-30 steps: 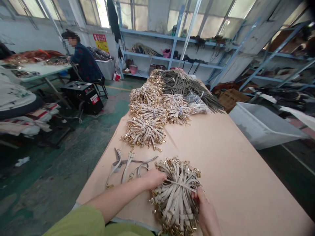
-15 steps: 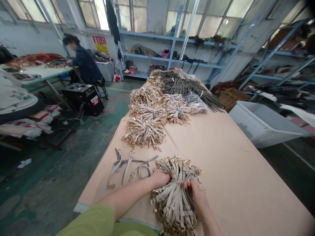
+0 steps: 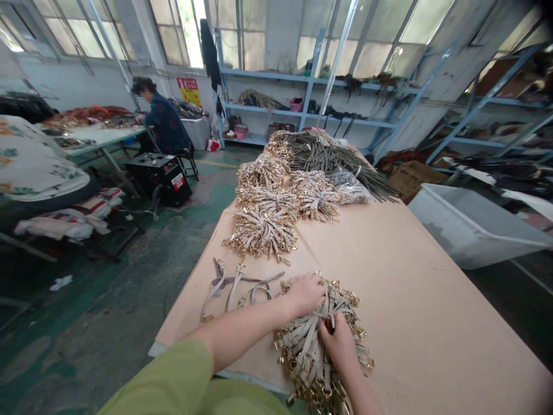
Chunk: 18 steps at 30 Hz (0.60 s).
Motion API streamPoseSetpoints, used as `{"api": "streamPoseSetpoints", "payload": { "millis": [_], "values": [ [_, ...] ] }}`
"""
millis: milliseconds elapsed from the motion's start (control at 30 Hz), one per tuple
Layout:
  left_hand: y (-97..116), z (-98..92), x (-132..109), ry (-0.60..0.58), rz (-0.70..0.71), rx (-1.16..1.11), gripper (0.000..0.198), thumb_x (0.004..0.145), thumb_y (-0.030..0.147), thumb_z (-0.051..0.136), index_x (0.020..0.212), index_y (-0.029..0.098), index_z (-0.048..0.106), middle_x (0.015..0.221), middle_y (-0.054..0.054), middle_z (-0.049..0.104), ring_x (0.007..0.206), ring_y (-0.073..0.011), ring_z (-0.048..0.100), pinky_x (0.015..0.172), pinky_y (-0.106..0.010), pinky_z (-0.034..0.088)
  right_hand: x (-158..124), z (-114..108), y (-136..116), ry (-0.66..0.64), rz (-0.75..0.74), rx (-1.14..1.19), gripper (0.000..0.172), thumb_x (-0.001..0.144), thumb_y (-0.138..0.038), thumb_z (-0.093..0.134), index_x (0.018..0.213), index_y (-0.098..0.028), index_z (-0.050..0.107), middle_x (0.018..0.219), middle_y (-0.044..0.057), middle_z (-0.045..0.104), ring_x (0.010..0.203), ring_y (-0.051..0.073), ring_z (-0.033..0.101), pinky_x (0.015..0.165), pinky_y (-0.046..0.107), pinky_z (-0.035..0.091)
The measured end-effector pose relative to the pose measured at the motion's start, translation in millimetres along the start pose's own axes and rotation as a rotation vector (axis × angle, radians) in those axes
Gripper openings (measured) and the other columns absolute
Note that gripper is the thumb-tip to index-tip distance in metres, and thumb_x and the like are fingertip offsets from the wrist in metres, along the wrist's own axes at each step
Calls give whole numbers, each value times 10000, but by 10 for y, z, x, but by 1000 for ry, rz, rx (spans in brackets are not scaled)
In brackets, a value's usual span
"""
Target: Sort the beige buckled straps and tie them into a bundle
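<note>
A thick bundle of beige straps (image 3: 309, 349) with gold buckles and clasps lies fanned out at the table's near edge, gathered at its middle. My left hand (image 3: 306, 295) reaches over its upper left side, fingers curled down onto the straps; the fingertips are partly hidden. Close to the gathered middle, my right hand (image 3: 339, 340) pinches a beige strap between thumb and fingers. To the left of the bundle lie several loose straps (image 3: 235, 286), some beige with gold buckles, some darker grey.
More bundles of beige straps (image 3: 263, 230) stand farther up the table (image 3: 401, 294), with dark green straps (image 3: 319, 151) behind. A white bin (image 3: 470, 225) is at the right. Across the aisle a person (image 3: 166, 124) sits at another table, near a black machine (image 3: 158, 178).
My left hand has moved from the bundle's left side up and over its top. The right hand stays near the middle, now pinching a strap. The view has shifted slightly.
</note>
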<state>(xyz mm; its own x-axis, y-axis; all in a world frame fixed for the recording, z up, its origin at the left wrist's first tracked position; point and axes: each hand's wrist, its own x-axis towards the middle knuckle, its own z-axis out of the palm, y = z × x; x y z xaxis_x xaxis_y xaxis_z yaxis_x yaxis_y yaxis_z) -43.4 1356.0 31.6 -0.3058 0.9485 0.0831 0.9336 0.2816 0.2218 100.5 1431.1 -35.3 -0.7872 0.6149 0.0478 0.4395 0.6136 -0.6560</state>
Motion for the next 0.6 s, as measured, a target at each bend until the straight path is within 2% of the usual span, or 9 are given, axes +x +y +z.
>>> {"api": "streamPoseSetpoints", "payload": {
  "millis": [133, 300, 467, 533, 600],
  "values": [
    [150, 109, 137, -172, -1, 35, 224, 809, 200, 449, 863, 153, 661, 994, -98, 589, 959, -251, 515, 791, -395, 438, -98, 28, 15, -1, -31, -5, 216, 742, -418, 454, 695, -216, 394, 628, 4, 479, 591, 173, 459, 572, 299, 368],
    [191, 237, 122, -244, -91, -38, 271, 816, 271, 435, 927, 173, 661, 1145, -106, 550, 1104, -278, 429, 904, -477, 358, -149, 80, 50, -24, -11, 30, 284, 701, -493, 468, 689, -216, 406, 626, 18, 505, 592, 183, 481, 578, 317, 392],
    [152, 281, 141, -433, -213, -111, 303, 737, 264, 532, 1010, 169, 622, 1200, -95, 533, 1126, -277, 414, 915, -488, 356, -163, 140, 37, -114, 83, 17, 362, 663, -574, 462, 706, -215, 431, 634, 27, 540, 607, 193, 508, 595, 328, 407],
    [105, 297, 105, -389, -230, -156, 343, 720, 280, 538, 1037, 163, 600, 1197, -93, 540, 1118, -260, 423, 913, -462, 368, -150, 164, 21, -126, 113, 0, 400, 629, -606, 456, 705, -214, 439, 647, 35, 548, 629, 203, 519, 613, 337, 415],
    [57, 315, 63, -291, -233, -200, 368, 736, 328, 505, 1051, 156, 586, 1182, -88, 552, 1097, -239, 440, 920, -448, 368, -127, 182, 1, -141, 127, -9, 426, 593, -626, 453, 698, -213, 445, 655, 44, 549, 644, 213, 526, 631, 348, 422]
  ]
}}
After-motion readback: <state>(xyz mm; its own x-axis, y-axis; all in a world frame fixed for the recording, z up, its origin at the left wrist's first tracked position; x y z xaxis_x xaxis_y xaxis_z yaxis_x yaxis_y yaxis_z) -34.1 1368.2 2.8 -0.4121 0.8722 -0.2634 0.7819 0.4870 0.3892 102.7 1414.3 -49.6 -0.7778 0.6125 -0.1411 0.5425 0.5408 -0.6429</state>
